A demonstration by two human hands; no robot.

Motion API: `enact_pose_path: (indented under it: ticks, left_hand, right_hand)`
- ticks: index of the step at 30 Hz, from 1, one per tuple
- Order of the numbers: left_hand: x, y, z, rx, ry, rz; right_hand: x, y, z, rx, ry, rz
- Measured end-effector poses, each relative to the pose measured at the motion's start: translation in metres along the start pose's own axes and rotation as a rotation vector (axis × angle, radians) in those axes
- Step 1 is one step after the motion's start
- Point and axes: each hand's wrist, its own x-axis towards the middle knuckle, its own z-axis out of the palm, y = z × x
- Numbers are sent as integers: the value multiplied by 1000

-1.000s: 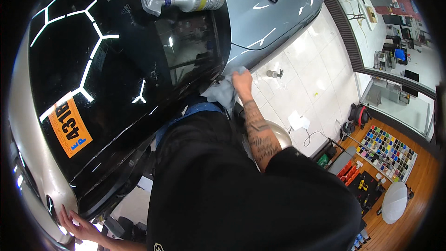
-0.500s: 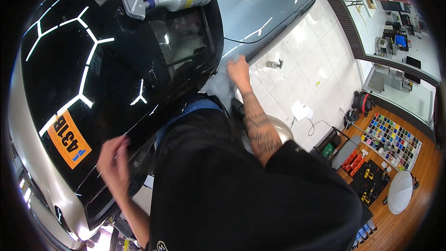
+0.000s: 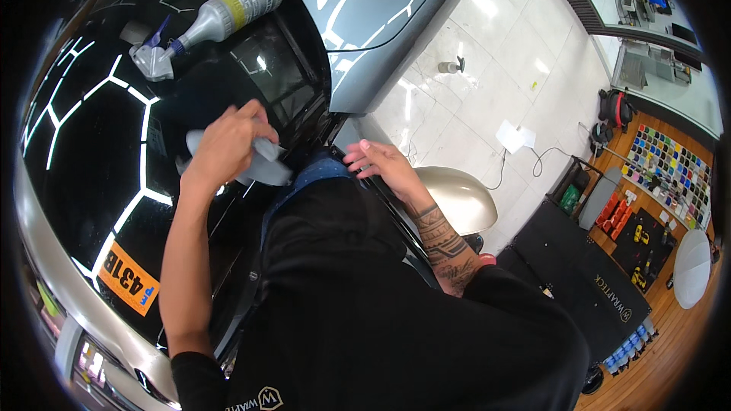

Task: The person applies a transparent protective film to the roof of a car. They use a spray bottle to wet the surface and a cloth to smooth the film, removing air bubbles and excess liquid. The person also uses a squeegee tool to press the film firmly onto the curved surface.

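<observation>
A crumpled grey cloth (image 3: 263, 169) is gripped in my left hand (image 3: 232, 139), which is over the dark, glossy windshield (image 3: 99, 160) of a car. The fingers curl over the cloth and cover part of it. My right hand (image 3: 384, 169) is apart from it, between my body and the champagne-coloured side mirror (image 3: 457, 196). Its fingers are spread and hold nothing. A grey spray bottle (image 3: 221, 17) with a purple-blue collar lies on its side on the glass, beyond my left hand. An orange sticker (image 3: 129, 280) is at the glass's lower left.
The blue-grey hood (image 3: 381, 0) extends ahead. On the white tiled floor (image 3: 457, 106) stand a small spray bottle (image 3: 451, 66) and a white sheet (image 3: 515, 137) with a cable. To the right are a black padded table (image 3: 563, 266), a red-black vacuum (image 3: 615, 109) and a colour sample board (image 3: 666, 171).
The grey cloth went from my right hand, near the hood's edge, to my left hand over the windshield. My right hand drew back and opened. The view shifted.
</observation>
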Motion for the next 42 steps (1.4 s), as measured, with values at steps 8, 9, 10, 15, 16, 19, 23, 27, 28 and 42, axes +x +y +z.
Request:
enact_pose_path:
  ticks: [8,9,10,15,16,19,23,27,28,42]
  left_hand:
    - [109,-29,85,59,-162,228]
    - [117,-31,92,39,-173,236]
    - [129,-32,95,16,-182,261]
    - [171,-35,123,64,-263,301]
    - [177,-35,118,53,-294,276]
    - [187,-34,116,58,-305,241]
    - [189,-35,106,117,66,60]
    - [168,-85,63,-193,221,-64]
    - [149,-101,50,-441,167,30]
    - [-496,111,-7,-1040,1450,-929]
  right_hand:
    - [2,50,-36,-530,471,-54]
    - [0,53,-37,-529,470,-76]
    - [-3,54,-39,-528,472,-103]
    - [-17,45,-38,-536,499,-167]
    - [-20,44,-39,-548,502,-179]
    - [-30,44,-45,-485,514,-123]
    - [-26,36,-52,-484,498,-72]
    - [-8,33,-67,-769,464,-191]
    - [6,32,-70,-853,452,-255]
    - [184,-164,56,-1133,-60,-501]
